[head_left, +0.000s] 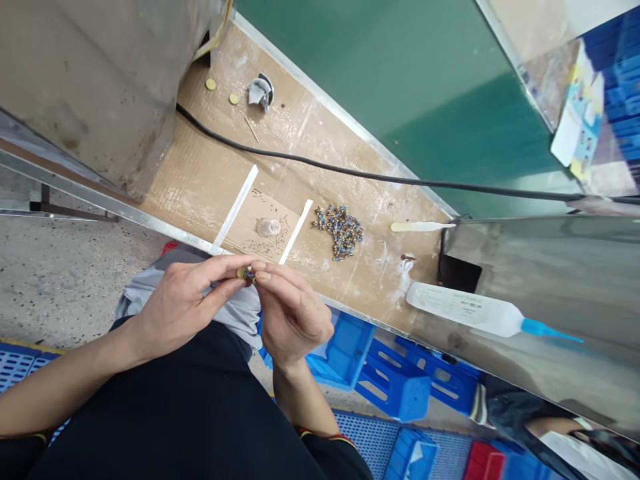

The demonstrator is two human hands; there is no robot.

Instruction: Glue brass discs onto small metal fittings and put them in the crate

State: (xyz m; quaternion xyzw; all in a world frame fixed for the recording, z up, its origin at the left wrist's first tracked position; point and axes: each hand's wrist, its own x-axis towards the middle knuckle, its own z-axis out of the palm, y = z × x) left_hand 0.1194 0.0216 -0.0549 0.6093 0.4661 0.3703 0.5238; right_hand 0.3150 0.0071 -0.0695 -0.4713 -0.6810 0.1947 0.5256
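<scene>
A small brass-coloured part with a blue middle is held just off the table's front edge. My left hand pinches its round yellowish end between thumb and forefinger. The fingertips of my right hand are closed on its other end and hide most of it. Beyond my hands, a small clear plastic cup stands on a cardboard patch strewn with tiny dark bits. A pile of similar blue and brass parts lies to the right of the patch.
Across the cardboard-covered table runs a black cable. To the right lie a white bottle with a blue nozzle and a pale tapered stick. Blue crates sit below the edge. Another person's arm shows at lower right.
</scene>
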